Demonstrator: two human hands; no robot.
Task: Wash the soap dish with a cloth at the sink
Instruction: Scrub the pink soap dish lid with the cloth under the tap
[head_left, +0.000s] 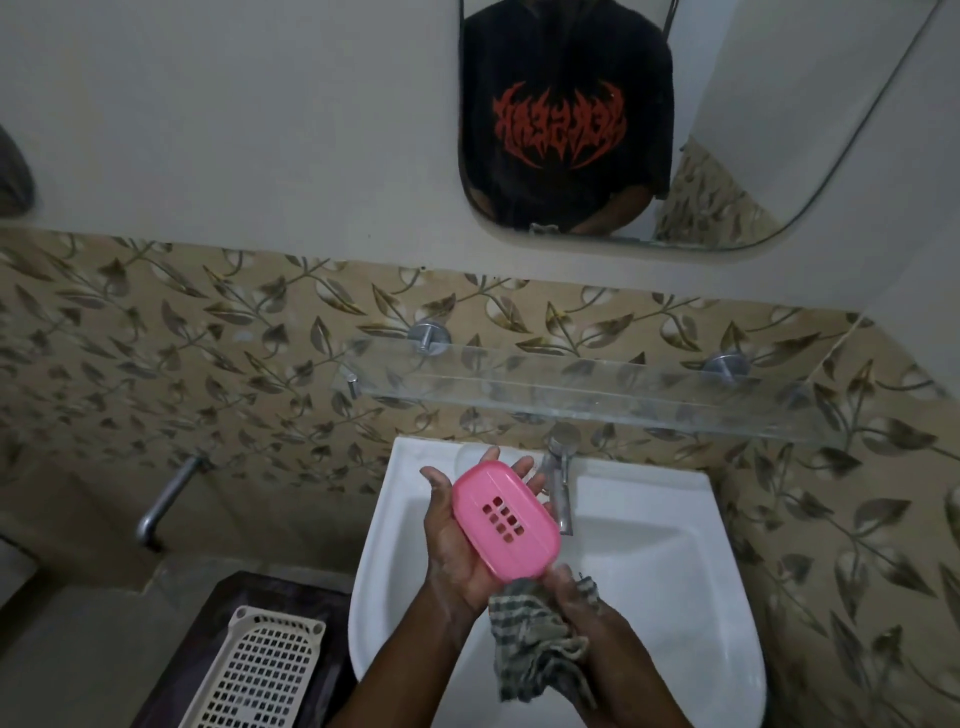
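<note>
A pink oval soap dish (506, 522) with several drain slots lies in the palm of my left hand (457, 545), fingers spread around its far end, held above the white sink (675, 571). My right hand (576, 605) grips a checked grey-green cloth (535, 644) just below the dish's near end; the cloth hangs down over the basin. The chrome tap (561, 483) stands right of the dish, close to my left fingertips.
A glass shelf (597, 395) on metal brackets runs above the sink. A mirror (623, 130) hangs higher on the wall. To the left are a wall spout (166, 499) and a cream perforated plastic tray (260, 670) on a dark surface.
</note>
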